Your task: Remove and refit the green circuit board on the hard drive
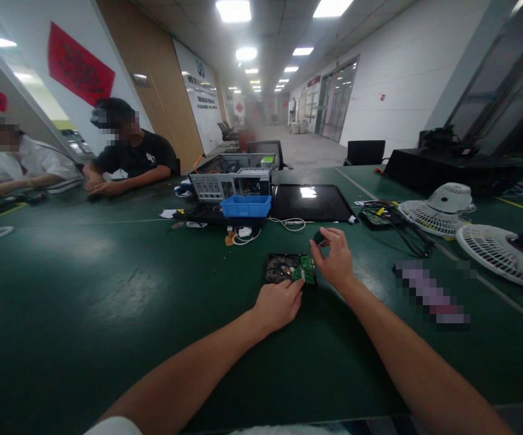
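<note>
A hard drive with a dark metal body and a green circuit board lies on the green table, board side up. My left hand rests at its near edge, thumb and fingers gripping the drive and touching the board. Just above the drive's right side, my right hand is closed around a screwdriver with a dark green, rounded handle. Its tip is too small to make out, so I cannot tell whether it touches the drive.
Behind the drive stand a blue bin, an opened computer case and a flat black screen panel. To the right are white fan parts, a circuit board with cables and a blurred-out item. Two people sit at the left.
</note>
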A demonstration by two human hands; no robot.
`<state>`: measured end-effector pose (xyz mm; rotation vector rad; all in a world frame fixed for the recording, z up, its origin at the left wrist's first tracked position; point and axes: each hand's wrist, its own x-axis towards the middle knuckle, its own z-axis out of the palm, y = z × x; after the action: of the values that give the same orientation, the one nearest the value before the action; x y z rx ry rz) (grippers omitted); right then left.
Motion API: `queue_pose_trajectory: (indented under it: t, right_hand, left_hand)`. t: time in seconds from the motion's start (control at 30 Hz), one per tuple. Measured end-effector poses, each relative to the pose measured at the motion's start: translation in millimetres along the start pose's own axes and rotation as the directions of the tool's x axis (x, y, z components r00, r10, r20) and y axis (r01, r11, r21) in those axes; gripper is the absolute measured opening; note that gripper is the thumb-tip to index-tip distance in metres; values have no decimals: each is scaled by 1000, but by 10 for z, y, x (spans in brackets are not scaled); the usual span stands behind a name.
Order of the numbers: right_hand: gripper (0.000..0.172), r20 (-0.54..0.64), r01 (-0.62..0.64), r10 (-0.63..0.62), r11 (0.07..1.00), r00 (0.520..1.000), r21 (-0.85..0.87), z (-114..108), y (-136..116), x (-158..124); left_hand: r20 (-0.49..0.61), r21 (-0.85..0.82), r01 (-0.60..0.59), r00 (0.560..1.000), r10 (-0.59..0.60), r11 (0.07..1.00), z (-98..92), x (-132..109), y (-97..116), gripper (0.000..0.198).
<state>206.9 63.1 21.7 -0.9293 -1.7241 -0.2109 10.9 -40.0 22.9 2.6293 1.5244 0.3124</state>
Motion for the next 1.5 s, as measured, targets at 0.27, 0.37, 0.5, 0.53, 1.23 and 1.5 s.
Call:
queue_pose_trajectory:
  t: [0.27,0.37,0.5,0.53,1.23,1.5]
  right_hand:
    - [45,12,18,-18,999,1000,37,-9,-21,5]
    - [45,14,-7,6,998,1000,69,22,-1,-14]
    - [43,24,-12,12,1000,1000,22,19,4,-15]
    - [43,31,-4,3,1000,1000,18,10,0,-11]
    - [35,26,-13,13,999,1000,32,-27,-36,0]
    - [36,27,2,-2,999,1000,36,-31,-31,29]
  left_hand:
    - [12,4,9,1000,-9,1000,-6,6,5,45]
    - [13,-1,10,1000,-10,1000,-12,2,5,45]
    - [2,0,3,1000,-3,1000,-12,-4,4,45]
    - [1,1,2,1000,-2,1000,-9,-4,3,45]
    - [-14,6,-20,1000,20,1000,11,0,-15,45]
    - [-22,7,-9,1000,9,1000,24,6,-7,44]
